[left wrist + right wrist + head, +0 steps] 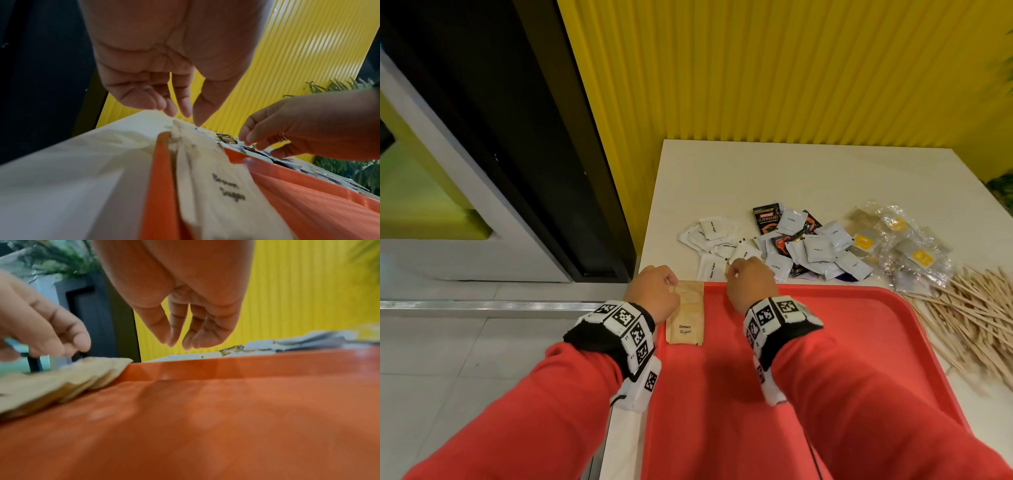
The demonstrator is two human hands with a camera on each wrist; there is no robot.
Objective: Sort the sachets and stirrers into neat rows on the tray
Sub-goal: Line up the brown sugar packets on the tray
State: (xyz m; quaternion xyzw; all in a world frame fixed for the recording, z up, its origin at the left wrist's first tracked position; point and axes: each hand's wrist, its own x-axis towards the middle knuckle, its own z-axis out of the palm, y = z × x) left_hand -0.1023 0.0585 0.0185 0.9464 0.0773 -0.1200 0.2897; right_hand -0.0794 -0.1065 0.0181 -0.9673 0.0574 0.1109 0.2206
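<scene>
Brown sugar sachets (685, 313) lie stacked on tray (859, 342) under left hand (654, 294), fingertips resting loosely on their far end. Right hand (751, 286) hangs relaxed, empty, beside. Square the stack's edges against the rim before reaching on.

I see a matt, finely textured red plastic tray (842, 342), creased matt brown paper sugar sachets (685, 318), crinkled glossy clear plastic wrappers (907, 246), pale bare wooden stirrers (969, 318), and a smooth cream tabletop (756, 171).

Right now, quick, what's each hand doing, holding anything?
Left hand: open, fingertips resting on the brown sugar sachets, not gripping.
Right hand: open, fingers loosely curled, holding nothing.
</scene>
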